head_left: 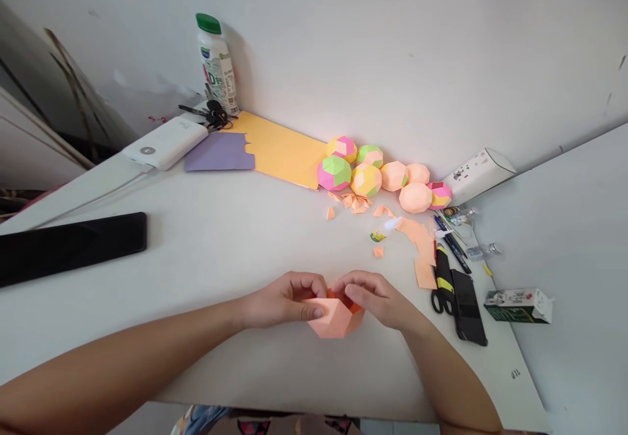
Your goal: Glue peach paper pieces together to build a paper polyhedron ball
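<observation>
Paper polyhedron (pixel 336 317), peach outside with a deeper orange showing inside its open top, is sitting low over the near part of the tabletop (pixel 220 239), just in front of the person and between both hands. The left hand (pixel 284 301) is clamping on its upper left rim, fingers curled together and thumb pressing against the paper. The right hand (pixel 377 297) is gripping from the opposite side, fingertips pinching the rim where the orange flaps are showing. Whether the underside is resting on the tabletop or hanging just above it, I cannot tell.

By the look of it, the paper polyhedron is going to handle as something very light and hollow. It is looking stiff along its creases but quick to dent on the flat faces, with folded units that may be slipping apart under a squeeze. Taking hold along edges and corners, with a light pinch from two opposite sides, is looking safer than pressing on a face.

Farther back, a row of finished paper balls (pixel 366 176) in peach, pink, green and yellow is lying by the wall, with paper scraps (pixel 422 245) scattered just in front. Scissors (pixel 444 284) are lying to the right of the right hand, near a small carton (pixel 517 305). A dark phone (pixel 69 245) is lying well off to the left. A power bank (pixel 167 142), a bottle (pixel 216 62) and a yellow sheet (pixel 284 150) are sitting toward the far left.
</observation>
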`<state>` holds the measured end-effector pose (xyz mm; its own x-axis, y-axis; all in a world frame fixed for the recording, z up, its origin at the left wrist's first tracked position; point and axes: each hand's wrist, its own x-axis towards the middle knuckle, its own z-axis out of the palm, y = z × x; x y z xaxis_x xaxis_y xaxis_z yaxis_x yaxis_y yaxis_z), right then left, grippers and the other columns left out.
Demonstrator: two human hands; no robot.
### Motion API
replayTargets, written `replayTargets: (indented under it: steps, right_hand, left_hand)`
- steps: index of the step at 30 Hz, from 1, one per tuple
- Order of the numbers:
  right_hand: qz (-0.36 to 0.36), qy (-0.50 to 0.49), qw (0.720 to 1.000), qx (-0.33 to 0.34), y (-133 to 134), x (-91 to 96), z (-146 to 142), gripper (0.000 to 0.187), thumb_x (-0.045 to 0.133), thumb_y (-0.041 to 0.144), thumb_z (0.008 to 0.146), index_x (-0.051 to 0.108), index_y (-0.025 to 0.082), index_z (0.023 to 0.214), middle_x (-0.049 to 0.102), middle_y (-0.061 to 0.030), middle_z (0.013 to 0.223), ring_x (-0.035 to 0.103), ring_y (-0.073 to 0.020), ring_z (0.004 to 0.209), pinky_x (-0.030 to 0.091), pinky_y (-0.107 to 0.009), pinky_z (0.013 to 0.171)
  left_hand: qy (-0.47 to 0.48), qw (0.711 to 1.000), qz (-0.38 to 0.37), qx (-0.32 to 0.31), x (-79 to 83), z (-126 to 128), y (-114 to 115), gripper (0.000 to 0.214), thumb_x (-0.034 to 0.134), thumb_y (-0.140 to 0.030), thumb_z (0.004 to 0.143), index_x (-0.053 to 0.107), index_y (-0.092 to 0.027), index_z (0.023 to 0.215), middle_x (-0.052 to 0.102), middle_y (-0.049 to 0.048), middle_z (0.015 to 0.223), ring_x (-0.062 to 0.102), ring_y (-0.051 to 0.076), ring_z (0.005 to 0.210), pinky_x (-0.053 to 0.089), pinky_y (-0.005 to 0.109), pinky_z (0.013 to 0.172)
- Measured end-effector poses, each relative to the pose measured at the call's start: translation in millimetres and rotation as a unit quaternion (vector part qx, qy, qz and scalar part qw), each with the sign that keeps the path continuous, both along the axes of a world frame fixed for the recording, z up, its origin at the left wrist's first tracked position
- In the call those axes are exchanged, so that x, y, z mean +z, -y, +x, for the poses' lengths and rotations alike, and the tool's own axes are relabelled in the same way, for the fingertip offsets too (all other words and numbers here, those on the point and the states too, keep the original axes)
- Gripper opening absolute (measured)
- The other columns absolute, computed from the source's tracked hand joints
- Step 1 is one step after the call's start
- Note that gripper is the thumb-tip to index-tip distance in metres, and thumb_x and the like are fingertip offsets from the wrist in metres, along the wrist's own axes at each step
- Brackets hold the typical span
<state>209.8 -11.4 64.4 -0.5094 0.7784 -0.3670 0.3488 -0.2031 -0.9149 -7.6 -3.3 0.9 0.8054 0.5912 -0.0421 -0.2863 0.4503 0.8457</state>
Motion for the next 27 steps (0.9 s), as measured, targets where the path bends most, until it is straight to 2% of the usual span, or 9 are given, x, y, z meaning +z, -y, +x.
replayTargets:
  steps: [5,8,10,12,13,15,17,19,27]
  right_hand:
    - [0.005,0.046,0.997,0.059,1,2.7,0,0.011,0.065,0.027,0.079,0.063,0.017,0.082,0.061,-0.0003,0.08,0.053,-0.0104,0.069,0.041,-0.021,0.058]
    - [0.073,0.067,0.993,0.067,3,6.1,-2,0.006,0.064,0.023,0.079,0.062,0.017,0.078,0.062,-0.0002,0.075,0.054,-0.0112,0.066,0.043,-0.022,0.057]
    - [0.181,0.04,0.98,0.069,3,8.2,-4,0.003,0.061,0.018,0.079,0.061,0.019,0.077,0.062,-0.0006,0.073,0.056,-0.0133,0.069,0.047,-0.027,0.064]
    - [0.318,0.009,0.944,0.082,3,9.5,-5,0.008,0.058,0.012,0.079,0.06,0.02,0.077,0.063,-0.0016,0.073,0.058,-0.0164,0.076,0.05,-0.034,0.077]
    - [0.379,0.002,0.921,0.093,2,9.8,-5,0.011,0.058,0.01,0.078,0.06,0.02,0.077,0.064,-0.0023,0.074,0.058,-0.0181,0.082,0.049,-0.037,0.082]
    - [0.455,0.012,0.883,0.115,2,9.5,-4,0.014,0.058,0.007,0.078,0.06,0.021,0.079,0.065,-0.0038,0.077,0.057,-0.0208,0.092,0.049,-0.04,0.086]
    - [0.483,0.038,0.865,0.128,1,8.6,-3,0.015,0.058,0.005,0.078,0.06,0.02,0.081,0.065,-0.0053,0.081,0.055,-0.0226,0.1,0.049,-0.04,0.087]
    - [0.485,0.057,0.862,0.136,0,8.0,-2,0.016,0.057,0.005,0.078,0.059,0.019,0.083,0.064,-0.0067,0.085,0.053,-0.0236,0.106,0.049,-0.04,0.089]
    - [0.503,0.117,0.847,0.125,6,11.6,-7,0.016,0.052,0.006,0.076,0.06,0.017,0.085,0.063,-0.0078,0.086,0.05,-0.0269,0.116,0.034,-0.051,0.107]
  left_hand:
    - [-0.011,0.994,0.099,0.041,-3.7,1,4,0.015,0.069,-0.028,0.079,0.061,-0.016,0.081,0.053,0.0011,0.085,0.053,0.013,0.078,0.045,0.027,0.069]
    - [-0.017,0.984,0.14,0.108,-5.1,0,4,0.026,0.068,-0.035,0.08,0.061,-0.021,0.101,0.049,0.0074,0.113,0.051,0.022,0.104,0.045,0.036,0.086]
    - [-0.027,0.982,0.103,0.158,-3.9,-1,3,0.039,0.061,-0.042,0.084,0.053,-0.027,0.119,0.04,0.0092,0.13,0.044,0.026,0.118,0.041,0.041,0.095]
    - [-0.009,0.987,0.02,0.158,0.2,0,0,0.044,0.048,-0.048,0.09,0.045,-0.03,0.129,0.04,0.0098,0.137,0.044,0.028,0.121,0.038,0.045,0.098]
    - [0.022,0.99,-0.027,0.137,3.2,0,-1,0.047,0.042,-0.052,0.091,0.043,-0.028,0.132,0.044,0.0106,0.136,0.046,0.029,0.12,0.038,0.046,0.097]
    - [0.089,0.99,-0.102,0.042,9.5,2,-3,0.056,0.03,-0.056,0.093,0.046,-0.02,0.133,0.048,0.0145,0.135,0.047,0.033,0.121,0.037,0.049,0.097]
    - [0.117,0.978,-0.174,-0.002,14.3,4,-4,0.063,0.022,-0.059,0.093,0.048,-0.016,0.132,0.054,0.0157,0.13,0.051,0.034,0.117,0.037,0.049,0.096]
    - [0.127,0.972,-0.196,-0.001,16.4,4,-5,0.062,0.024,-0.058,0.093,0.049,-0.016,0.132,0.056,0.0152,0.128,0.052,0.033,0.117,0.037,0.047,0.097]
    - [0.099,0.988,-0.111,0.051,10.0,5,-3,0.045,0.039,-0.042,0.095,0.045,-0.02,0.133,0.054,0.0149,0.127,0.053,0.03,0.112,0.041,0.045,0.094]
